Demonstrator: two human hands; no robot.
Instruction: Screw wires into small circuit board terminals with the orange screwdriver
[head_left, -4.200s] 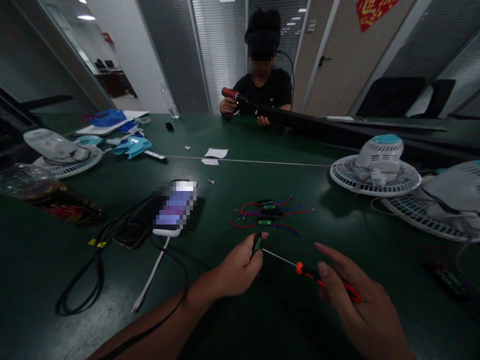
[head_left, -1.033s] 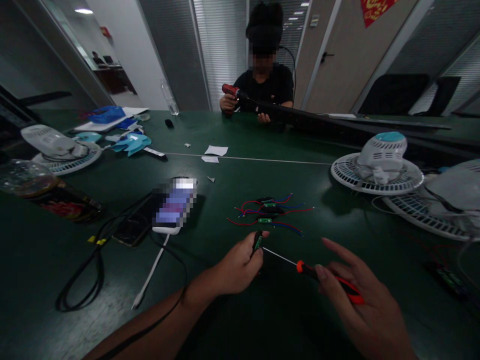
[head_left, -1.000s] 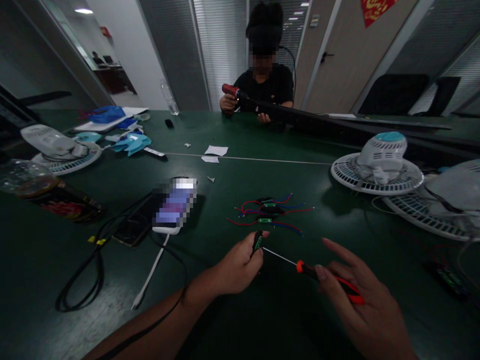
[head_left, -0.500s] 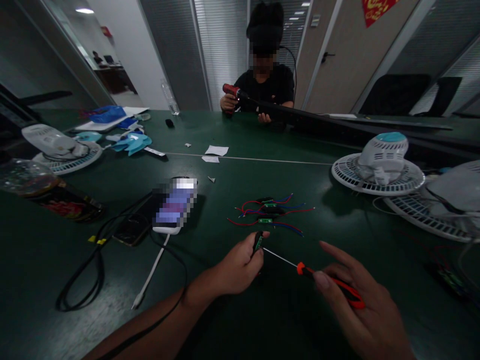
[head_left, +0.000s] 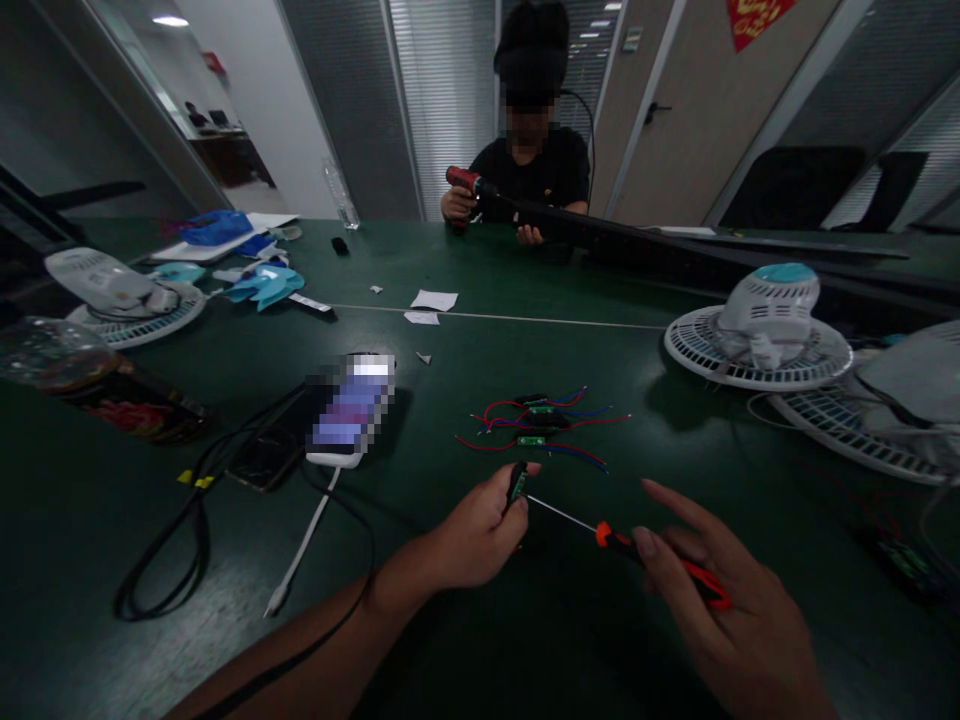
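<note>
Pinched between the thumb and fingers of my left hand (head_left: pixel 476 530) is a small green circuit board (head_left: pixel 517 484) with a dark edge. My right hand (head_left: pixel 731 600) holds a screwdriver (head_left: pixel 660 562) by its orange and black handle, thumb on top and index finger stretched out. Its thin metal shaft points left, and the tip meets the board or lies right beside it; which, I cannot tell. Just beyond my left hand lie several similar small boards (head_left: pixel 532 441) with red and blue wires on the green table (head_left: pixel 465 390).
A phone (head_left: pixel 351 410) with a white cable and a dark phone (head_left: pixel 266 450) lie left, near a drink bottle (head_left: pixel 112 390). White fan parts stand right (head_left: pixel 757 345) and far left (head_left: pixel 120 300). Opposite, a person (head_left: pixel 536 170) holds a red power drill (head_left: pixel 463 180) against a long black panel (head_left: pixel 637 240).
Very little differs. My right hand and the screwdriver have shifted very slightly; my left hand keeps its grip on the board in the same place.
</note>
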